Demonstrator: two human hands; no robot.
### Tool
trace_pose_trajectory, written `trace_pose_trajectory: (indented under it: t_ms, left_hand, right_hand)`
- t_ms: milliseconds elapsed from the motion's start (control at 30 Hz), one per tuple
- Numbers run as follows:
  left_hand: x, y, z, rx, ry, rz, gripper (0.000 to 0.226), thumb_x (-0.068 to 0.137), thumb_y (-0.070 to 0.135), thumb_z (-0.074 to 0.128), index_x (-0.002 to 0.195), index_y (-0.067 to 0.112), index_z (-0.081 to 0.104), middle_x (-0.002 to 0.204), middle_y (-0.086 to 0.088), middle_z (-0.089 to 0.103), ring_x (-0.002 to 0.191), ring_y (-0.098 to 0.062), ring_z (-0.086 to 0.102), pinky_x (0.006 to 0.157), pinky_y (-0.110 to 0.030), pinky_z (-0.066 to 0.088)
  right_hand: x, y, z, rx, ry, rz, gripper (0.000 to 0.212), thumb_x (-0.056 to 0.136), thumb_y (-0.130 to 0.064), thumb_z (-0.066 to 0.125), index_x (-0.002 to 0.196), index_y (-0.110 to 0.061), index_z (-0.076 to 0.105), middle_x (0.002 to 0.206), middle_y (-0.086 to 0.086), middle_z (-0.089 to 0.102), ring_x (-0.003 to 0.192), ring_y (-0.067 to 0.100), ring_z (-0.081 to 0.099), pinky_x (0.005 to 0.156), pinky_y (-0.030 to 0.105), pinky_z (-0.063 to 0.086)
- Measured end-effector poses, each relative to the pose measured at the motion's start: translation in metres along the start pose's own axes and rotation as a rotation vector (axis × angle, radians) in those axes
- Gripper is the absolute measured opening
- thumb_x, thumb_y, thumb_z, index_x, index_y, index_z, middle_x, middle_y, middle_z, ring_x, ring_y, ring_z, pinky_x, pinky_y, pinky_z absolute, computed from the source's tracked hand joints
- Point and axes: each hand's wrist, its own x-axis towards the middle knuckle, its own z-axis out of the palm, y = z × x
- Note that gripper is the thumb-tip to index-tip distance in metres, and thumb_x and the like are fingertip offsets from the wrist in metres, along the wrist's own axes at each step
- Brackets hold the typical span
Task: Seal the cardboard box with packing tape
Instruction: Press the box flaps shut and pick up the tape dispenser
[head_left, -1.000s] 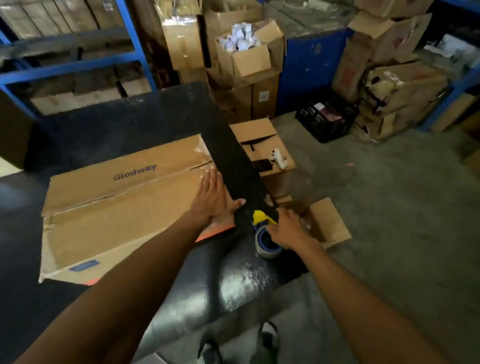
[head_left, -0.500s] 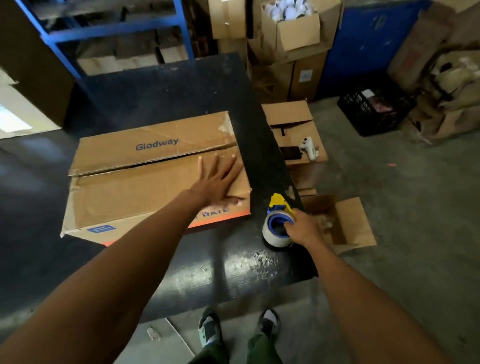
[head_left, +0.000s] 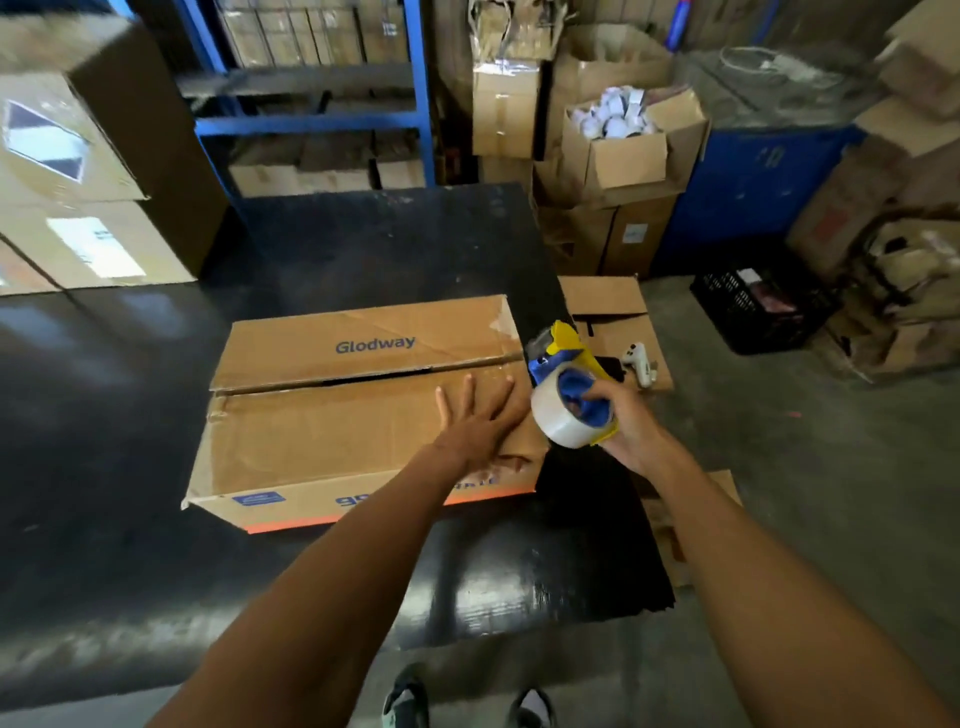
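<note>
A flat brown cardboard box printed "Glodway" lies on the black table. Its two top flaps meet along a seam with a narrow dark gap. My left hand rests flat, fingers spread, on the near flap by the box's right end. My right hand holds a blue and yellow tape dispenser with a roll of clear packing tape. The dispenser hangs in the air just off the box's right end, above the table edge.
On the floor to the right, a low carton carries a white tool. Behind it stand stacked cartons, a blue cabinet and a black crate. Large boxes sit at the table's far left.
My right hand has lifted the tape dispenser off the table and brought it up beside the box's right end. My left hand stays pressed on the flap. The camera view shifted.
</note>
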Motion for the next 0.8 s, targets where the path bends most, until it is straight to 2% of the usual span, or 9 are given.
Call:
trace_pose_trajectory:
  t_ms: [100,167,200,267,333,400,600,700,800]
  left_hand:
    - [-0.011,-0.007,-0.01,-0.153,-0.03,0.07,0.09,0.089,0.05,0.065,0.158,0.033,0.011,0.167,-0.001,-0.008,0.145,-0.047,-0.019,0.104,-0.08,-0.009]
    - [-0.027,-0.024,-0.016,-0.491,0.042,0.151,0.068,0.092,0.032,0.066,0.152,0.019,0.037,0.161,-0.008,0.027,0.149,-0.036,0.017,0.115,-0.069,0.011]
    - [-0.037,-0.032,-0.019,-0.74,0.112,0.132,0.052,0.094,0.024,0.064,0.142,0.013,0.051,0.148,-0.009,0.049,0.137,-0.028,0.042,0.115,-0.061,0.027]
    - [-0.059,-0.048,-0.034,-1.234,0.183,-0.116,0.032,0.099,0.026,0.056,0.119,0.003,0.068,0.117,-0.008,0.07,0.106,-0.021,0.064,0.108,-0.054,0.043]
    - [-0.075,-0.062,-0.054,-1.612,0.087,-0.359,0.054,0.102,0.048,0.04,0.111,0.001,0.066,0.109,-0.017,0.072,0.094,-0.029,0.069,0.101,-0.048,0.049]
    - [-0.093,-0.082,-0.071,-1.838,-0.01,-0.404,0.072,0.101,0.058,0.03,0.116,-0.004,0.062,0.117,-0.029,0.067,0.097,-0.038,0.069,0.092,-0.046,0.052]
    - [-0.146,-0.122,-0.115,-2.103,0.108,-0.248,0.079,0.099,0.059,0.037,0.127,-0.012,0.058,0.123,-0.032,0.064,0.109,-0.041,0.064,0.106,-0.053,0.043]
    - [-0.165,-0.131,-0.123,-1.994,0.15,-0.251,0.065,0.096,0.051,0.053,0.124,-0.007,0.063,0.12,-0.026,0.068,0.099,-0.033,0.069,0.098,-0.046,0.051]
    - [-0.179,-0.141,-0.12,-2.071,0.216,-0.258,0.037,0.09,0.03,0.067,0.111,-0.001,0.069,0.105,-0.02,0.074,0.088,-0.027,0.074,0.086,-0.039,0.059]
  right_hand:
    - [-0.012,-0.016,0.026,-0.101,-0.054,-0.077,0.039,0.076,-0.016,0.055,0.111,-0.02,0.072,0.096,0.003,0.073,0.088,0.019,0.062,0.07,0.03,0.048]
    - [-0.023,-0.028,0.042,-0.267,-0.116,-0.155,0.049,0.071,-0.019,0.057,0.116,-0.031,0.071,0.103,0.0,0.073,0.088,0.013,0.065,0.068,0.026,0.047]
    - [-0.029,-0.033,0.049,-0.337,-0.136,-0.197,0.051,0.07,-0.018,0.058,0.116,-0.034,0.071,0.102,-0.002,0.073,0.085,0.009,0.066,0.067,0.022,0.048]
    - [-0.043,-0.039,0.068,-0.423,-0.163,-0.325,0.053,0.069,-0.015,0.06,0.118,-0.031,0.07,0.089,-0.01,0.074,0.076,0.0,0.065,0.064,0.013,0.047]
    - [-0.052,-0.037,0.084,-0.497,-0.159,-0.436,0.052,0.071,-0.011,0.064,0.12,-0.028,0.068,0.08,-0.015,0.069,0.07,-0.004,0.063,0.063,0.011,0.045]
    - [-0.055,-0.029,0.103,-0.591,-0.14,-0.552,0.049,0.076,-0.006,0.07,0.119,-0.03,0.069,0.083,-0.014,0.063,0.071,-0.002,0.061,0.064,0.013,0.044]
    - [-0.054,-0.014,0.142,-0.939,-0.113,-1.121,0.048,0.076,-0.026,0.065,0.124,-0.03,0.068,0.084,0.003,0.05,0.066,0.013,0.053,0.054,0.025,0.046]
    - [-0.05,-0.005,0.158,-1.125,-0.118,-1.177,0.053,0.076,-0.034,0.068,0.129,-0.041,0.062,0.084,-0.003,0.043,0.068,0.016,0.05,0.052,0.037,0.046]
    - [-0.053,-0.001,0.178,-1.017,-0.106,-1.194,0.051,0.077,-0.027,0.066,0.128,-0.034,0.065,0.085,-0.001,0.043,0.071,0.018,0.052,0.057,0.036,0.046]
